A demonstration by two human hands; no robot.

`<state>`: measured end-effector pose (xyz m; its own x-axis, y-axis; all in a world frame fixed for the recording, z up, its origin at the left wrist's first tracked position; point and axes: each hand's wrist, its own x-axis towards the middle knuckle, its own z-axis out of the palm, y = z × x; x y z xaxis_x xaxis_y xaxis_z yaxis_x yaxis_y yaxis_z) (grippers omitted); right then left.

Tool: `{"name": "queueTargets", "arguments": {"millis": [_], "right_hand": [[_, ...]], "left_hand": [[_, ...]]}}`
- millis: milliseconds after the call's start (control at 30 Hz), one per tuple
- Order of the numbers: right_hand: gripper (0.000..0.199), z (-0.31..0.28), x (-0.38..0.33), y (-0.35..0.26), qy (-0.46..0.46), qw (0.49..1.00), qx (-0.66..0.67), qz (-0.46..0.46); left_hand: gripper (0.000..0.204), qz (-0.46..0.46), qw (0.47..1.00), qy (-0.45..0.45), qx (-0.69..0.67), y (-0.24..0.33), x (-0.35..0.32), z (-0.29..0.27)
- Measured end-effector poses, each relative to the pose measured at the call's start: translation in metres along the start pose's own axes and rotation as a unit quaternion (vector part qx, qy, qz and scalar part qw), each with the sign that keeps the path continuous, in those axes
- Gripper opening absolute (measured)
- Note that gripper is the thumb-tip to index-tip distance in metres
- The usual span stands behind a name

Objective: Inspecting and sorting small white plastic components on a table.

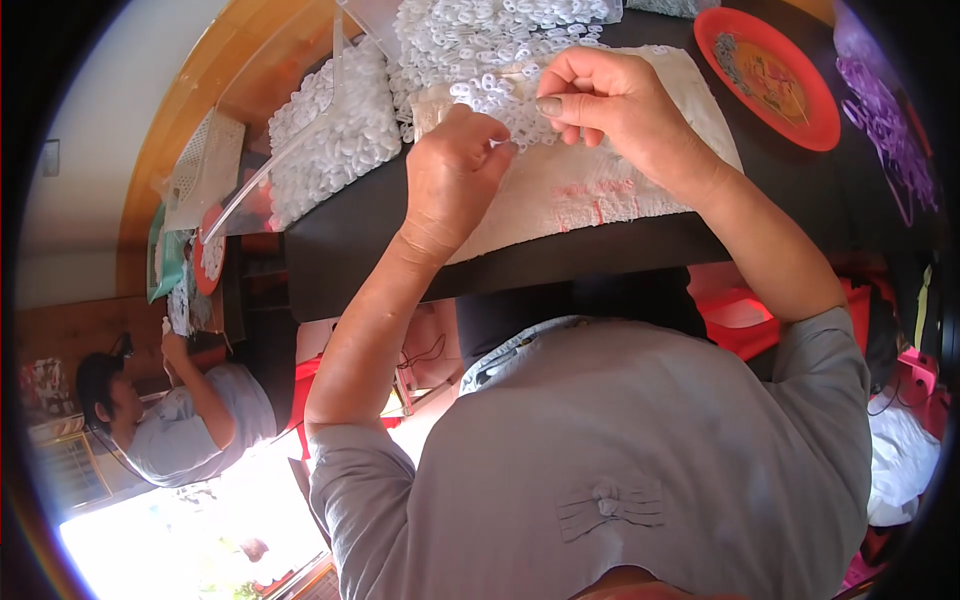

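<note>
My left hand (452,180) is closed in a pinch over the pale cloth (530,215), with a small white plastic piece just showing at its fingertips. Across from it, my right hand (630,115) holds thumb and forefinger pressed together; whatever lies between them is too small to make out. Both hands are beside a little heap of white plastic rings (485,95) lying on the cloth. Behind that heap, a much larger mass of the same oval rings (460,45) spreads out. The two hands are apart from each other.
A clear container of white pieces (335,145) stands left on the dark table (370,255). Far right are a red plate (825,125) with grey and orange bits and a purple bundle (880,110). At left, another person (200,415) sits working beside a white perforated basket (205,165).
</note>
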<state>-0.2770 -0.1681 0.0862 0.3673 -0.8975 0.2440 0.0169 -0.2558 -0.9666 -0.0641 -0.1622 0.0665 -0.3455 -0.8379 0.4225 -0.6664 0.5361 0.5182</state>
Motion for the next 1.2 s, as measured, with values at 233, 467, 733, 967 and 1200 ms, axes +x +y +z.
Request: {"name": "queueTargets", "arguments": {"millis": [233, 467, 733, 967, 1200], "right_hand": [[0.005, -0.003, 0.000, 0.000, 0.002, 1.000, -0.002, -0.008], [0.005, -0.003, 0.003, 0.010, 0.003, 1.000, -0.014, -0.019], [0.007, 0.008, 0.001, 0.012, 0.026, 0.999, -0.002, 0.029], [0.006, 0.012, -0.001, 0.006, 0.072, 0.997, 0.001, 0.016], [0.002, 0.012, -0.002, 0.005, 0.081, 0.996, 0.018, -0.013]], "left_hand": [[0.014, 0.059, 0.990, -0.049, 0.120, -0.003, 0.007, 0.015], [0.010, 0.077, 0.994, 0.053, 0.056, -0.015, 0.004, 0.017], [0.014, -0.270, 0.853, -0.010, -0.447, 0.026, 0.010, 0.002], [0.016, -0.253, 0.802, 0.016, -0.540, 0.032, 0.010, 0.011], [0.013, -0.217, 0.833, 0.048, -0.507, 0.036, 0.007, 0.016]]}}
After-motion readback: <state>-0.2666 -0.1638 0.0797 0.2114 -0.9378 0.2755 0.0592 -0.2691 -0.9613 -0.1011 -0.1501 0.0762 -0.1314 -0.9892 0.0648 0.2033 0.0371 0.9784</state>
